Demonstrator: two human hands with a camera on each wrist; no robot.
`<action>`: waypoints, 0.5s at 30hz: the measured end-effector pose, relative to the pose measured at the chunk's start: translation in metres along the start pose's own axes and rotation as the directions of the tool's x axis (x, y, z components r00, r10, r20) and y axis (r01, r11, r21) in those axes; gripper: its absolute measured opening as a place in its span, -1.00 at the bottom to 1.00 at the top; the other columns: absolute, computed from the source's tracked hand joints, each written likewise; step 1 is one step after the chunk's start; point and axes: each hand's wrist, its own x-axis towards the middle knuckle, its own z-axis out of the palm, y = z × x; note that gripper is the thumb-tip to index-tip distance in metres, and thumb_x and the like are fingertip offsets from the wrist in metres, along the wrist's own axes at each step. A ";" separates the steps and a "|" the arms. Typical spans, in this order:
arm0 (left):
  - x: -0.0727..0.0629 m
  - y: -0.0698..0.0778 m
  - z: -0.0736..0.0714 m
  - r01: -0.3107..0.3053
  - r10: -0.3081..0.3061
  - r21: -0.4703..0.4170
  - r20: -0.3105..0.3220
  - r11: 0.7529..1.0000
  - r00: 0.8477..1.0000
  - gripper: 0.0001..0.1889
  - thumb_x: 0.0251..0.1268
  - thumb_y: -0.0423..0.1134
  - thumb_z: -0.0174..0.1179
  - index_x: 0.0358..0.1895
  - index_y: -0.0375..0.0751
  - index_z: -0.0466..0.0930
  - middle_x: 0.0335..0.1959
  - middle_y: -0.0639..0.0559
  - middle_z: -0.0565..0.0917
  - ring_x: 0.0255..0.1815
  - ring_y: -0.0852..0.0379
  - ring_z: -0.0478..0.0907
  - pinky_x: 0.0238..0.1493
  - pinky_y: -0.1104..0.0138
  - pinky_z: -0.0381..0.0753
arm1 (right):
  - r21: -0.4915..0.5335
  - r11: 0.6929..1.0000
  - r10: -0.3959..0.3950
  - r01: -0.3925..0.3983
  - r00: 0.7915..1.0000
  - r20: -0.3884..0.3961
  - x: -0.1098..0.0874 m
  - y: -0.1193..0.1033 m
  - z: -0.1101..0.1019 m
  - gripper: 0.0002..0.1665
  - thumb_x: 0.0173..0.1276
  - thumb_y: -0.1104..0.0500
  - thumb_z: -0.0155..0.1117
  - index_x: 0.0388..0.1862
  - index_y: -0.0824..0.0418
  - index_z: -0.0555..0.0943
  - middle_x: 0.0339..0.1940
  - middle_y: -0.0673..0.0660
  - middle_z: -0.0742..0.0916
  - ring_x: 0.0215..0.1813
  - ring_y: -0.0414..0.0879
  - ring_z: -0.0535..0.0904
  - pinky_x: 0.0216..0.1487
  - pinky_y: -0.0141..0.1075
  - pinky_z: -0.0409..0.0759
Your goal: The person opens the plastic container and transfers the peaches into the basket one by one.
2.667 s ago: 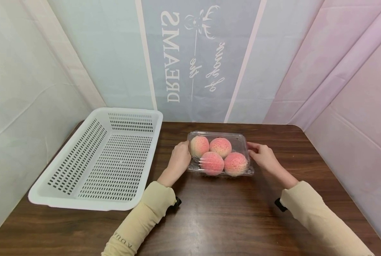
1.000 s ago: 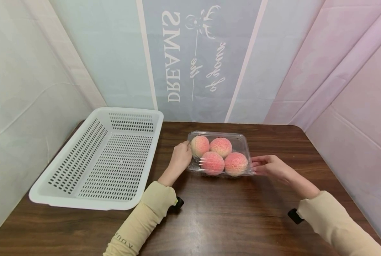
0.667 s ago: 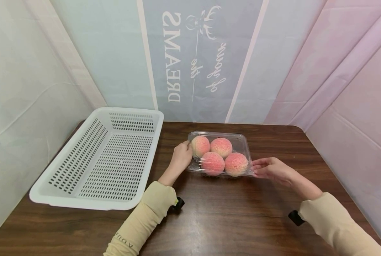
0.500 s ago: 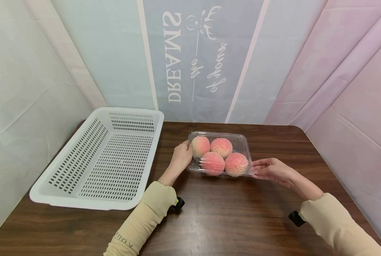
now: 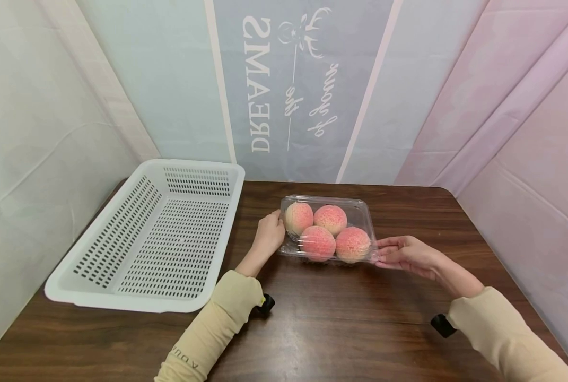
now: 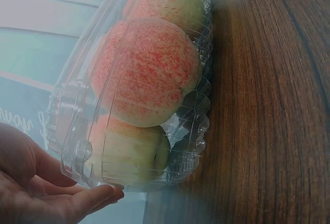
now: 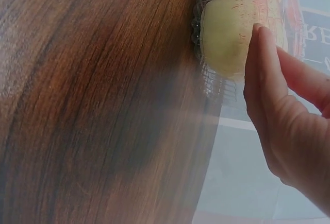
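A clear plastic clamshell box [image 5: 358,212] sits on the table in the head view, its lid down over several pink and pale yellow peaches [image 5: 318,243]. My left hand [image 5: 268,233] holds the box's left side; in the left wrist view its fingers [image 6: 93,199] meet the lid's corner beside the peaches [image 6: 147,69]. At the front right corner, my right hand [image 5: 410,257] pinches the rim. Its fingers [image 7: 265,64] partly cover a peach [image 7: 229,33] in the right wrist view, so the exact contact there is hidden.
A large white perforated plastic basket [image 5: 178,241], with nothing in it, stands left of the box. The dark wooden table [image 5: 331,318] runs back to a printed cloth [image 5: 293,95]. Cloth walls [image 5: 527,159] close off both sides.
Over the first frames my right hand slid from the box's right side toward me to its front right corner. It has stayed there since. The left hand and box are nearly still.
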 end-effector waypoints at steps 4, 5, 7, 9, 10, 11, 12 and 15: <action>0.002 -0.002 0.000 0.012 -0.012 -0.010 0.001 1.000 1.000 -0.61 0.33 -0.42 -0.16 0.16 -0.56 0.32 0.14 -0.36 0.42 0.16 -0.12 0.38 0.12 0.14 0.40 | 0.028 1.000 0.001 -0.001 1.000 0.008 0.001 0.002 -0.001 -0.26 0.28 0.50 -0.03 0.25 0.72 -0.19 -0.14 0.21 0.64 -0.07 -0.03 0.61 0.02 -0.23 0.50; 0.002 -0.002 0.000 0.013 -0.013 -0.016 -0.003 1.000 1.000 -0.62 0.32 -0.43 -0.16 0.16 -0.56 0.33 0.13 -0.35 0.43 0.14 -0.10 0.40 0.08 0.15 0.42 | 0.033 0.999 0.000 0.000 1.000 0.010 0.001 0.003 -0.001 -0.26 0.28 0.50 -0.03 0.25 0.71 -0.19 -0.14 0.21 0.64 -0.06 -0.02 0.61 0.03 -0.22 0.50; 0.003 -0.003 0.000 0.009 -0.009 -0.026 -0.013 1.000 1.000 -0.62 0.31 -0.43 -0.14 0.14 -0.55 0.35 0.12 -0.34 0.45 0.06 -0.07 0.45 0.00 0.17 0.47 | 0.045 0.999 -0.003 0.002 1.000 0.007 0.002 0.004 -0.001 -0.27 0.28 0.50 -0.02 0.25 0.71 -0.18 -0.14 0.22 0.65 -0.06 -0.01 0.61 0.03 -0.21 0.49; 0.003 -0.004 0.000 0.008 -0.009 -0.034 -0.020 0.999 1.000 -0.63 0.30 -0.43 -0.13 0.13 -0.55 0.37 0.10 -0.32 0.47 -0.05 -0.03 0.48 -0.10 0.21 0.49 | 0.055 0.998 -0.003 0.003 1.000 -0.002 0.002 0.006 -0.002 -0.28 0.28 0.49 -0.02 0.25 0.70 -0.17 -0.15 0.22 0.64 -0.06 -0.01 0.61 0.03 -0.21 0.49; 0.002 -0.004 0.000 0.010 -0.011 -0.036 -0.019 0.999 1.000 -0.63 0.30 -0.43 -0.13 0.13 -0.54 0.37 0.09 -0.32 0.48 -0.10 -0.03 0.50 -0.15 0.24 0.49 | 0.059 0.998 -0.002 0.002 1.000 -0.007 0.002 0.007 -0.002 -0.28 0.28 0.49 -0.02 0.25 0.70 -0.17 -0.15 0.22 0.64 -0.06 -0.01 0.61 0.03 -0.21 0.49; 0.002 -0.003 0.000 0.010 -0.011 -0.040 -0.019 0.999 1.000 -0.63 0.30 -0.43 -0.13 0.13 -0.54 0.37 0.07 -0.32 0.49 -0.15 -0.02 0.51 -0.19 0.26 0.50 | 0.063 0.998 0.000 0.000 1.000 -0.014 0.003 0.007 -0.002 -0.28 0.28 0.50 -0.02 0.25 0.69 -0.17 -0.16 0.22 0.64 -0.06 -0.01 0.61 0.03 -0.22 0.49; 0.001 -0.003 0.000 0.013 -0.013 -0.044 -0.016 0.999 1.000 -0.63 0.31 -0.43 -0.13 0.13 -0.54 0.37 0.06 -0.31 0.51 -0.23 0.00 0.52 -0.27 0.29 0.50 | 0.068 0.998 0.003 -0.001 1.000 -0.020 0.003 0.008 -0.003 -0.27 0.28 0.50 -0.02 0.25 0.69 -0.18 -0.16 0.22 0.64 -0.07 -0.01 0.61 0.02 -0.22 0.50; 0.001 -0.003 -0.001 0.019 -0.020 -0.048 -0.013 0.999 1.000 -0.64 0.30 -0.44 -0.13 0.13 -0.53 0.39 0.02 -0.30 0.54 -0.44 0.04 0.49 -0.45 0.37 0.44 | 0.079 0.997 0.007 -0.004 0.999 -0.033 0.003 0.008 -0.003 -0.26 0.28 0.49 -0.01 0.26 0.69 -0.18 -0.16 0.23 0.64 -0.08 -0.02 0.61 0.01 -0.23 0.51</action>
